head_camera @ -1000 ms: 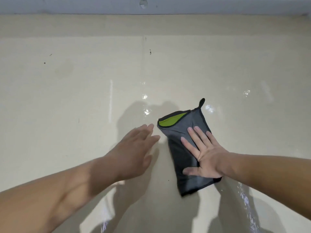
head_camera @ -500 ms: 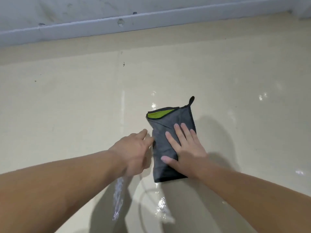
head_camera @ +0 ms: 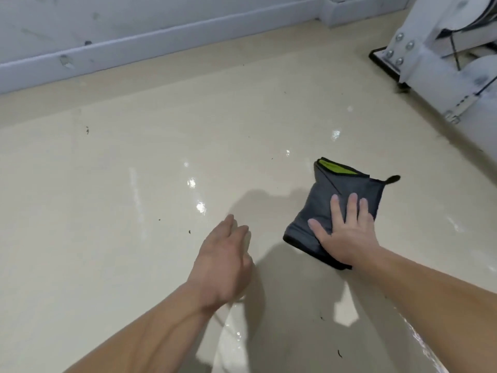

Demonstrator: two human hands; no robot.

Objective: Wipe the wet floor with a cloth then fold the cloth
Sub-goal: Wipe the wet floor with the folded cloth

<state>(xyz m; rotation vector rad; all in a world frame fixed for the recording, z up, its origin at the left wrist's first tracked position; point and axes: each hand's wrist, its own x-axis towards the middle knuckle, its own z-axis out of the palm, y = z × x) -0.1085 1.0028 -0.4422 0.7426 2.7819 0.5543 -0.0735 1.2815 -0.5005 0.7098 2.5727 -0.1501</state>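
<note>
Cloth (head_camera: 322,211), folded, grey with a green layer showing at its far edge, is lying on the wet floor (head_camera: 134,184). Right hand (head_camera: 347,235) is pressing flat on it, fingers straight and slightly spread. Left hand (head_camera: 223,262) is reaching out left of the cloth, apart from it, fingers relaxed and holding nothing. White machine (head_camera: 443,63) is standing beyond the cloth, to its right.

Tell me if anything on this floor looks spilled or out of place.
Yes: wet streaks glisten on the floor near the left hand, and dark specks dot it. The folded cloth under the right hand looks tidy.
</note>
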